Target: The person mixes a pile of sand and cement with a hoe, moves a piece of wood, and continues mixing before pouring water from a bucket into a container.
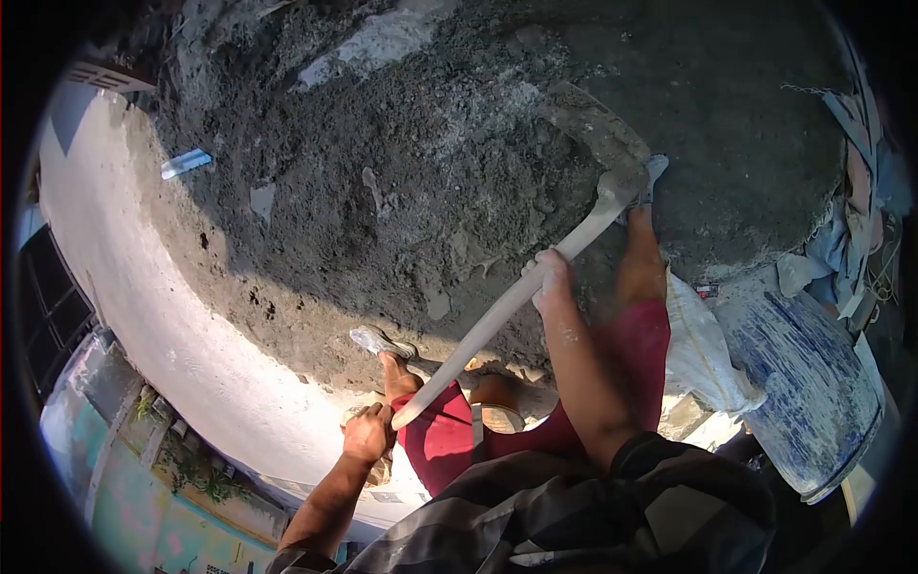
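Observation:
A long pale wooden handle point(497, 320) runs diagonally from lower left to upper right and ends in a grey, mortar-caked hoe blade point(595, 129) sunk in a heap of dark wet mortar point(411, 163). My left hand point(368, 432) grips the handle's near end. My right hand point(552, 277) is closed around the handle higher up, close to the blade. My legs in red shorts point(449, 435) straddle the edge of the heap, one sandalled foot point(381, 342) on the left and the other foot point(654, 172) beside the blade.
A blue-and-white barrel point(813, 383) lies at the right with a white sack point(703, 354) beside it. Cloths and debris point(856, 230) pile at the far right. Pale concrete ground point(172, 316) curves along the left; a small white scrap point(185, 163) lies at the heap's edge.

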`<state>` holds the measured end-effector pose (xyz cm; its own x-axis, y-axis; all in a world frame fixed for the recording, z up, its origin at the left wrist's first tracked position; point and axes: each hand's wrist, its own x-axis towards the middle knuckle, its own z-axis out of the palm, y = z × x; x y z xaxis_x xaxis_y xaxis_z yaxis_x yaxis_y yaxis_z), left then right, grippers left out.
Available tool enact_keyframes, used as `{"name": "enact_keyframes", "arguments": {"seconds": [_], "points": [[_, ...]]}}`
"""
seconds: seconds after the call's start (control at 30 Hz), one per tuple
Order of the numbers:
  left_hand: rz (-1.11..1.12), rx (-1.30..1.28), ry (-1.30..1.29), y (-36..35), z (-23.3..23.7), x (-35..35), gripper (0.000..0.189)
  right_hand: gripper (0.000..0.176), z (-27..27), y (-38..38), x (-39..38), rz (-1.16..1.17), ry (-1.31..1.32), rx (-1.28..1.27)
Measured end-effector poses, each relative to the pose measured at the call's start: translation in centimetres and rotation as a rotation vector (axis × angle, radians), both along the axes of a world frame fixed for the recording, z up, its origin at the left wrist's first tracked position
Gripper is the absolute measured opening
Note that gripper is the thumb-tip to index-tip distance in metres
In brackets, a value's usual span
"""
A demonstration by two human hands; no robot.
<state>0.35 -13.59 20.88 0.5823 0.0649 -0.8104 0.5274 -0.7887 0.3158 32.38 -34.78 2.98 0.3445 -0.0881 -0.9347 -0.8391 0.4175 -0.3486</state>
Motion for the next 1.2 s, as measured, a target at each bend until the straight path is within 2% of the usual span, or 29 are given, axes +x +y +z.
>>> {"name": "enact_keyframes", "arguments": {"seconds": [0.07, 0.1, 0.17, 0.33, 0.37, 0.43, 0.47, 0.53, 0.57, 0.63, 0.67, 0.73, 0.77, 0.8, 0.83, 0.9, 1.0, 1.07, 1.1, 1.17, 1.2], "points": [[-0.007, -0.154, 0.058, -1.0, -1.0, 5.2, 0.025, 0.016, 0.4, 0.8, 5.9, 0.041, -0.112, -0.031], [-0.017, -0.138, 0.144, -1.5, -2.2, 7.5, 0.025, 0.016, -0.1, 1.4, 9.1, 0.077, -0.173, 0.01], [0.067, -0.1, -0.02, -1.2, -4.6, 12.0, 0.024, 0.015, -1.5, 4.9, 16.1, 0.131, -0.267, 0.061], [0.232, 0.103, -0.152, 3.7, -10.0, 26.2, 0.023, 0.019, -7.3, 17.3, 32.2, 0.289, -0.509, 0.196], [0.254, 0.121, -0.175, 5.1, -10.9, 29.0, 0.022, 0.028, -8.5, 20.2, 34.5, 0.312, -0.526, 0.142], [0.312, 0.151, -0.236, 7.5, -12.5, 33.6, 0.025, 0.027, -11.3, 25.3, 37.5, 0.504, -0.582, -0.026], [0.337, 0.091, -0.26, 8.6, -13.0, 35.1, 0.027, 0.027, -11.8, 27.1, 37.5, 0.513, -0.581, -0.013], [0.388, 0.037, -0.286, 9.3, -14.6, 35.3, 0.029, 0.049, -12.5, 30.6, 37.2, 0.709, -0.558, -0.384], [0.442, -0.035, -0.291, 9.0, -15.2, 34.3, 0.03, 0.049, -13.3, 31.6, 36.3, 0.737, -0.547, -0.377], [0.509, -0.134, -0.26, 6.9, -15.3, 31.5, 0.032, 0.062, -15.0, 31.1, 34.3, 1.062, -0.446, -0.573], [0.529, -0.13, -0.254, 5.8, -15.4, 30.7, 0.032, 0.061, -17.6, 30.8, 34.1, 1.034, -0.529, -0.682], [0.591, -0.098, -0.207, 3.4, -14.2, 28.4, 0.032, 0.061, -11.6, 28.8, 29.4, 0.995, -0.44, -0.385], [0.628, -0.072, -0.18, 2.0, -13.6, 27.0, 0.031, 0.057, -11.8, 27.6, 27.9, 0.964, -0.45, -0.343], [0.64, -0.058, -0.154, 0.3, -13.5, 24.7, 0.031, 0.061, -12.1, 26.1, 26.4, 0.98, -0.433, -0.234], [0.645, -0.047, -0.136, -1.3, -13.9, 22.5, 0.031, 0.065, -11.2, 24.7, 23.7, 0.916, -0.537, -0.213], [0.666, -0.058, -0.111, -4.4, -14.3, 18.0, 0.032, 0.067, -8.5, 22.5, 19.2, 0.883, -0.522, -0.145], [0.714, -0.014, -0.122, -5.6, -14.4, 16.0, 0.031, 0.064, -5.2, 22.9, 16.8, 0.867, -0.613, -0.087], [0.752, 0.034, -0.174, -3.2, -14.7, 17.8, 0.031, 0.065, -4.3, 26.3, 18.7, 0.864, -0.676, -0.04], [0.779, 0.027, -0.235, -1.0, -14.6, 19.6, 0.03, 0.051, -3.7, 28.9, 20.2, 0.892, -0.749, -0.082], [0.79, 0.045, -0.332, 4.1, -14.9, 23.3, 0.03, 0.046, -6.3, 34.5, 24.6, 0.894, -0.809, -0.043], [0.772, 0.067, -0.366, 6.8, -15.3, 24.9, 0.029, 0.059, -8.1, 37.4, 26.7, 0.876, -0.766, 0.041]]}}
